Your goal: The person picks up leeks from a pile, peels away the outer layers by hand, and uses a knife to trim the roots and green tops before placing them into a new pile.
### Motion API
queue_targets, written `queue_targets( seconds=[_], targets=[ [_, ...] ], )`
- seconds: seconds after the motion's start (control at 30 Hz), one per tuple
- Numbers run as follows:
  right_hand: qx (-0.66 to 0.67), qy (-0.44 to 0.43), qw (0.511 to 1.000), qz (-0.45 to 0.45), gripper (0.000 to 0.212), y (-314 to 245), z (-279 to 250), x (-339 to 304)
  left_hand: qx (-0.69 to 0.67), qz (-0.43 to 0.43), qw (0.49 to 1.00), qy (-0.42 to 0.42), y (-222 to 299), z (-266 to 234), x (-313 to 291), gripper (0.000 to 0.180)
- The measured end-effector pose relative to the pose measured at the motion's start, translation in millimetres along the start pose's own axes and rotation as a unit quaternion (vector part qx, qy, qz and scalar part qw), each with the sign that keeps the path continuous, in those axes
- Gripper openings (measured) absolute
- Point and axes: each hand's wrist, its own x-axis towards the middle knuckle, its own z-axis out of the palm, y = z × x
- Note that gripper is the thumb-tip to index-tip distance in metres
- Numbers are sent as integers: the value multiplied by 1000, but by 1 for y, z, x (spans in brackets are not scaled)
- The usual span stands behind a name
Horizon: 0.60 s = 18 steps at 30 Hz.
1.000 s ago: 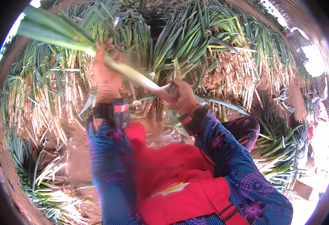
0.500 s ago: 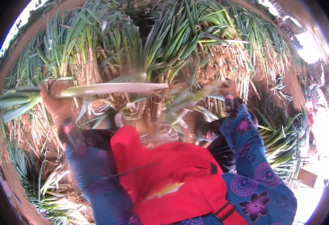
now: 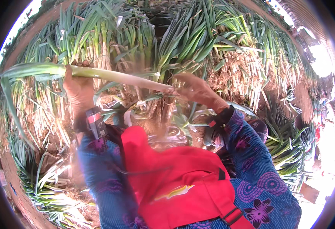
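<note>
A long leek [image 3: 125, 77] with a white shank and green leaves lies across the view, sloping down to the right. My left hand [image 3: 78, 86] is wrapped round it where the white turns to green, and the leaves stick out to the left. My right hand [image 3: 196, 89], somewhat blurred, has its fingers curled and pressed on the root end at the right. Those fingertips partly hide the roots. Beneath the leek are loose peeled leaves [image 3: 137, 112] and a bunch of rooted stalks [image 3: 163, 110].
Dense leek bundles [image 3: 190, 34] stand in a row ahead, roots toward me. More leeks lie at the lower left [image 3: 56, 202] and at the right [image 3: 286, 149]. A red apron [image 3: 175, 168] covers my lap. A brown cardboard piece [image 3: 309, 193] is at the far right.
My right hand has come back leftward to the leek's root end; the leaf strip it held out to the right no longer shows there. My left hand has moved up and right with the leek.
</note>
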Motion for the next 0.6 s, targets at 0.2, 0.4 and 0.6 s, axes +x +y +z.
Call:
queue_targets(
  seconds=[0.2,0.4,0.6],
  targets=[
    [-49,-28,998,-14,26,-25,21,-2,47,45,997,50,-6,3,2,20],
    [-9,-32,999,-22,26,-30,35,-10,36,73,995,53,-6,-2,0,23],
    [23,-97,995,26,28,-33,24,-9,65,78,990,93,-11,1,-2,26]
  ],
)
